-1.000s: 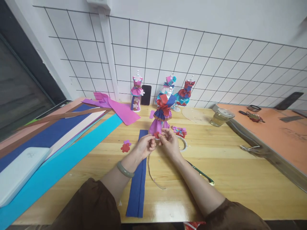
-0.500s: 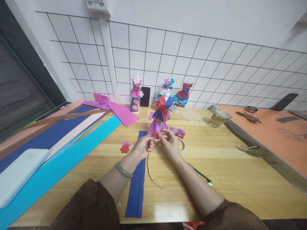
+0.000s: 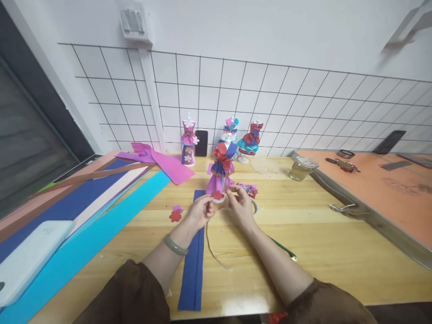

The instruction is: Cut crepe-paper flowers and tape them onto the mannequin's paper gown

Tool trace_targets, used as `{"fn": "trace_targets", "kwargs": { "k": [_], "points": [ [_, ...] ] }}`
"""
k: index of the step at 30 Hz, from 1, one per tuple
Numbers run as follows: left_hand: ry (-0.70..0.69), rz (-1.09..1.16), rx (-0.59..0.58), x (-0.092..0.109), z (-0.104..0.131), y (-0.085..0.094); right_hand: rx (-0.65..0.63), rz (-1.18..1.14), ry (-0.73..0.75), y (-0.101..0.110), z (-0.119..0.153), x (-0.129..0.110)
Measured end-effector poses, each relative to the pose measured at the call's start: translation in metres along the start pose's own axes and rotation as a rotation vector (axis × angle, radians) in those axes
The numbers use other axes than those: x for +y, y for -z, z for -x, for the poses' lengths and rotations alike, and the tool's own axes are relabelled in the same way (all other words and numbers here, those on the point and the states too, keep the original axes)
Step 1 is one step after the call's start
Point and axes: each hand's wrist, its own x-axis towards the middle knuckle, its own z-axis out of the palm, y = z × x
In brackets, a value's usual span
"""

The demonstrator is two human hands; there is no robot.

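Note:
My left hand (image 3: 200,210) pinches a small red paper flower (image 3: 218,195) by its edge. Close by on the right, my right hand (image 3: 241,206) has thumb and fingertips drawn together; whatever they hold is too small to make out. Just behind both hands stands a miniature dress form (image 3: 221,164) in a red, blue and purple paper dress. A roll of tape (image 3: 255,207) lies beside my right hand, partly hidden by it. Under my left wrist runs a dark blue paper strip (image 3: 191,279). Another red paper flower (image 3: 175,215) rests to the left, overlapping a purple one.
Three more dressed forms, one in pink (image 3: 188,139), stand by the tiled wall near a phone (image 3: 201,144). Coloured paper strips (image 3: 135,211) and a white power bank (image 3: 37,256) cover the left. A lidded cup (image 3: 303,168) and green-handled scissors (image 3: 283,247) are right.
The red flower in my left hand has turned and shows more fully, slightly left of my right fingertips. The whole view has tilted up a little, so the scene sits lower.

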Motion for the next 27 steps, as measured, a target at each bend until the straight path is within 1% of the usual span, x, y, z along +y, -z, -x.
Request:
{"fn": "trace_targets", "kwargs": {
  "k": [4, 11, 14, 18, 21, 23, 25, 27],
  "points": [
    [-0.014, -0.018, -0.011, -0.001, -0.001, 0.002, 0.021, -0.001, 0.020, 0.004, -0.001, 0.002],
    [-0.084, -0.054, -0.030, -0.003, -0.003, 0.005, 0.038, -0.010, 0.032, 0.009, -0.001, -0.001],
    [-0.088, -0.064, -0.038, -0.003, -0.002, 0.005, 0.078, -0.008, 0.034, 0.012, -0.003, -0.004],
    [-0.077, -0.074, -0.029, -0.001, 0.000, 0.004, 0.175, -0.012, 0.052, 0.020, -0.009, -0.012],
    [-0.073, -0.078, -0.022, 0.000, 0.001, 0.003, 0.244, -0.027, 0.078, 0.029, -0.015, -0.025],
    [-0.067, -0.079, -0.024, 0.000, 0.001, 0.002, 0.256, -0.023, 0.105, 0.034, -0.021, -0.039],
    [-0.059, -0.082, -0.024, 0.000, 0.001, 0.002, 0.231, 0.027, 0.168, 0.036, -0.030, -0.058],
    [-0.054, -0.084, -0.022, -0.001, 0.001, 0.002, 0.163, 0.111, 0.264, 0.036, -0.042, -0.079]
  ]
}}
